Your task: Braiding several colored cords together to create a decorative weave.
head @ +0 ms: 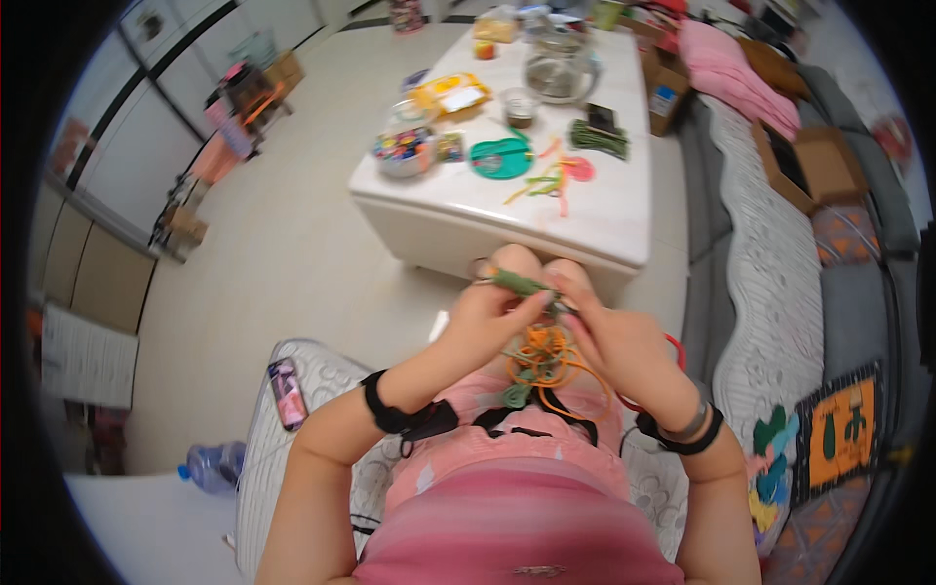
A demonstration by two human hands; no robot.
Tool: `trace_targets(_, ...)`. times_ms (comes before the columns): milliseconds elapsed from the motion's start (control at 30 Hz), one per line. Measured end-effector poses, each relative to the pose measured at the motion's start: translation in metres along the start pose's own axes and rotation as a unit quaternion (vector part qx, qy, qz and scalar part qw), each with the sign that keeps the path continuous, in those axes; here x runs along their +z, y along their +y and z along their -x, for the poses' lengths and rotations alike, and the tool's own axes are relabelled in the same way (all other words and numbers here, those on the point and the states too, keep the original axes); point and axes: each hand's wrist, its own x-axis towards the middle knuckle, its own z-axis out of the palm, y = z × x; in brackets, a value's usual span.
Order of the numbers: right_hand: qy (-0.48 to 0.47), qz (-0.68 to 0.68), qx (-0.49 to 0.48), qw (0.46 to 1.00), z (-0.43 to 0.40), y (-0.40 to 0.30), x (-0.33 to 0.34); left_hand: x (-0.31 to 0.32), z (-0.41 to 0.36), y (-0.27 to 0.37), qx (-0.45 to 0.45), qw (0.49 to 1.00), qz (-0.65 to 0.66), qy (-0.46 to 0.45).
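Over my knees, my left hand (504, 314) holds a green cord-wrapped piece (518, 284), its far end pointing left. My right hand (596, 318) meets it at the piece's right end, its fingers closed around that end; what lies between the fingertips is blurred. Below the hands, orange cord (545, 358) lies in loops on my lap, with a small coil of green cord (516, 395) beside it. A thin loop, perhaps a ring, shows near the far left end of the green piece.
Ahead stands a white table (453, 197) with a teal round dish (502, 158), pink, green and orange strips (559, 183), a dark green bundle (599, 139), a glass pot (559, 73) and a tub of colourful pieces (404, 151). A phone (288, 395) lies at left on the cushioned seat; a grey sofa (709, 285) stands right.
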Motion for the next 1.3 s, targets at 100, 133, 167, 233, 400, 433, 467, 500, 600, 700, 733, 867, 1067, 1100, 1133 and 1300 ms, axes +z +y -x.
trace_targets(100,0.019,0.031,0.004,0.999,0.002,0.009,0.005,0.008,-0.009,0.007,-0.034,0.989,-0.145,0.000)
trace_targets(133,0.032,0.015,0.015,0.999,0.004,0.012,0.007,0.012,-0.010,0.011,-0.021,0.997,-0.070,0.000)
trace_targets(167,0.044,0.001,0.027,0.999,0.004,0.011,0.008,0.014,-0.010,0.013,-0.004,1.000,0.006,0.001)
trace_targets(233,0.039,-0.058,0.032,0.997,0.001,0.006,0.012,0.015,-0.012,0.004,-0.001,0.992,0.127,-0.014)
trace_targets(400,0.079,-0.172,0.054,0.980,0.000,0.007,0.032,0.005,-0.012,-0.012,-0.055,0.995,0.085,-0.011)
trace_targets(433,0.094,-0.187,0.029,0.977,0.000,0.011,0.037,0.004,-0.012,-0.014,-0.097,0.983,0.152,-0.038)
trace_targets(467,0.093,-0.190,0.030,0.977,0.002,0.017,0.046,0.002,-0.012,-0.015,-0.139,0.964,0.218,-0.065)
trace_targets(500,0.123,-0.218,0.011,0.968,0.003,0.024,0.054,0.003,-0.014,-0.013,-0.139,0.964,0.217,-0.064)
trace_targets(600,0.147,-0.428,0.056,0.890,0.010,0.023,0.059,0.007,-0.019,-0.009,-0.161,0.946,0.270,-0.079)
trace_targets(700,0.104,-0.714,0.163,0.672,0.001,0.008,0.040,0.013,-0.024,-0.022,-0.109,0.894,0.414,-0.131)
trace_targets(733,0.052,-0.786,0.171,0.592,-0.003,0.007,0.036,0.012,-0.027,-0.025,-0.096,0.923,0.357,-0.102)
trace_targets(867,0.040,-0.666,0.159,0.728,-0.002,0.014,0.043,0.008,-0.028,-0.014,-0.065,0.987,0.146,-0.034)
trace_targets(1067,0.173,-0.129,-0.025,0.976,-0.003,0.023,0.050,0.010,-0.024,-0.014,-0.082,0.986,0.135,-0.047)
trace_targets(1100,0.173,-0.131,-0.026,0.976,-0.002,0.023,0.051,0.012,-0.023,-0.018,-0.083,0.986,0.134,-0.045)
trace_targets(1133,0.111,-0.426,0.103,0.892,0.001,0.023,0.049,0.016,-0.022,-0.023,-0.051,0.988,0.143,-0.041)
trace_targets(1300,-0.036,-0.888,0.243,0.388,0.001,0.020,0.029,0.016,-0.018,-0.020,0.061,0.998,0.026,-0.003)
